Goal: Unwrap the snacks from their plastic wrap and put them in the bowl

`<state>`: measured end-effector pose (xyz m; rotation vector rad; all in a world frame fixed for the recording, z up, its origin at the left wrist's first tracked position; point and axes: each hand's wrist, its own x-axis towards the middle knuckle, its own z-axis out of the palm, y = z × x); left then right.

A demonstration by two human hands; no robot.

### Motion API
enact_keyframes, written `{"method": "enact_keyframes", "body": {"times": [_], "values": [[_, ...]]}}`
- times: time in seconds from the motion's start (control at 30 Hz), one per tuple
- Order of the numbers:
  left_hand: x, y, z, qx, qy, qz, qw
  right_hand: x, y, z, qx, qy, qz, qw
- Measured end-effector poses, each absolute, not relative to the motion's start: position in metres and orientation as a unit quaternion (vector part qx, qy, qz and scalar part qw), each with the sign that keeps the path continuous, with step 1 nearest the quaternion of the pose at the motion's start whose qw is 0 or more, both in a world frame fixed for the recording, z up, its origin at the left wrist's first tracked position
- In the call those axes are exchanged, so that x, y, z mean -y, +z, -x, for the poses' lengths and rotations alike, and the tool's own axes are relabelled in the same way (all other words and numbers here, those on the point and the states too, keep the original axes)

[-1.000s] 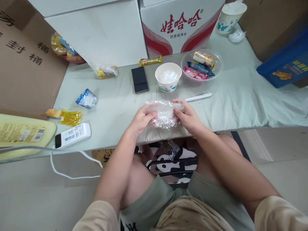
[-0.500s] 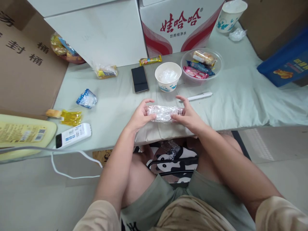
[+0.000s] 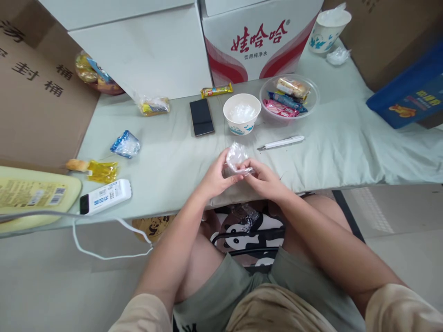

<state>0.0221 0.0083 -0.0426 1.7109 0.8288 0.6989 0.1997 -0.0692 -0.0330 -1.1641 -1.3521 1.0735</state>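
Observation:
A crumpled piece of clear plastic wrap [image 3: 236, 156] is between my two hands, just above the front edge of the cloth-covered table. My left hand [image 3: 218, 177] curls around its left side, thumb pointing right beneath it. With fingers pinched on the wrap's lower right edge, my right hand [image 3: 263, 180] grips it too. Behind them stands a paper cup [image 3: 241, 125] with clear plastic inside. A white craft knife [image 3: 282, 143] lies to the right of the cup, beyond my right hand. Whether anything is inside the wrap I cannot tell.
A black phone [image 3: 201, 117], a yellow-wrapped snack bar [image 3: 217, 90] and a clear bowl [image 3: 313, 102] of packaged snacks sit farther back. At left lie a blue wrapper [image 3: 126, 145], a yellow wrapper [image 3: 103, 171] and a white device [image 3: 107, 197]. Boxes [image 3: 261, 46] line the back.
The wrap, stretched lengthwise between both hands before, is now bunched and tilted upward. My hands have come closer together, the right one moving left and closing its fingers on the wrap's edge.

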Motion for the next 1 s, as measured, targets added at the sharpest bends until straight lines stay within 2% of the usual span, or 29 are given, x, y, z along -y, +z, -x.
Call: {"method": "enact_keyframes", "body": {"times": [0.1,0.23,0.4,0.5,0.6,0.73,0.8,0.9,0.93,1.0], "values": [[-0.007,-0.036,-0.026,-0.338,0.3,-0.716,0.533,0.068,-0.036,-0.198,0.52,0.487,0.487,0.505],[-0.009,-0.03,-0.026,-0.342,0.313,-0.672,0.578,0.064,-0.041,-0.2,0.446,0.435,0.543,0.563],[-0.011,-0.03,-0.025,-0.343,0.35,-0.602,0.631,0.07,-0.036,-0.201,0.483,0.478,0.535,0.502],[-0.015,-0.027,-0.023,-0.37,0.397,-0.571,0.616,0.07,-0.024,-0.212,0.481,0.412,0.58,0.513],[-0.019,-0.022,-0.019,-0.393,0.4,-0.561,0.609,0.051,0.003,-0.228,0.531,0.29,0.633,0.484],[-0.02,-0.017,-0.016,-0.371,0.403,-0.573,0.61,-0.014,0.051,-0.236,0.637,0.067,0.677,0.362],[-0.021,-0.016,-0.016,-0.365,0.396,-0.583,0.609,-0.053,0.064,-0.231,0.687,0.018,0.682,0.251],[-0.022,-0.018,-0.016,-0.363,0.38,-0.59,0.613,-0.101,0.06,-0.221,0.721,0.095,0.687,0.013],[-0.022,-0.018,-0.016,-0.362,0.378,-0.59,0.615,-0.112,0.055,-0.219,0.716,0.123,0.686,-0.032],[-0.022,-0.019,-0.014,-0.361,0.374,-0.592,0.616,-0.126,0.047,-0.217,0.711,0.144,0.686,-0.048]]}}
